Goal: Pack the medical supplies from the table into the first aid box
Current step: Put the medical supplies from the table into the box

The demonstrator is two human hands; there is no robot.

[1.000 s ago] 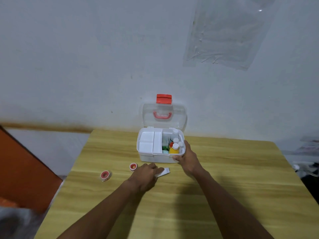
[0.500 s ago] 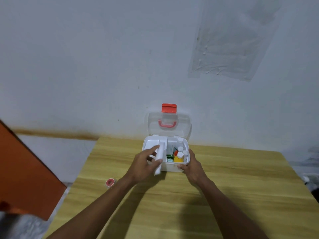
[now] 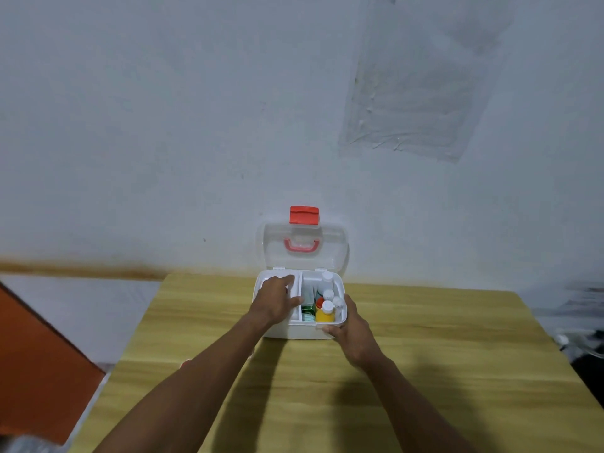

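Looking down at the table (image 3: pixel 425 371), I see the box (image 3: pixel 294 333) standing open at its far edge, close to the wall (image 3: pixel 163 125). Its clear lid (image 3: pixel 330 253) is tipped back upright, with a red handle (image 3: pixel 301 246) on it and a red latch (image 3: pixel 304 215) at the top.

My left hand (image 3: pixel 276 304) is down over the left side of the box, palm down above the white tray (image 3: pixel 295 299) there. The fingers (image 3: pixel 283 280) reach toward the back and are loosely curled. The hand covers whatever lies beneath it, so I cannot tell whether it has hold of anything.

My right hand (image 3: pixel 351 333) is at the box's near right corner. The thumb lies along the front wall and the fingers go up the right side, so the hand is spread wide and pressed against the box from outside.

Supplies already sit in the right compartment: a yellow bottle (image 3: pixel 325 314) with a white cap at the front, a small red item (image 3: pixel 319 303) just behind it, white bottles (image 3: pixel 327 294) toward the back and right, and green packets (image 3: pixel 307 311) beside the divider.

A small pinkish item (image 3: pixel 185 364) shows on the table just left of my left forearm, mostly hidden by it, well apart from the box; I cannot make out what it is.

An orange panel (image 3: pixel 39 364) stands off the table at the left.
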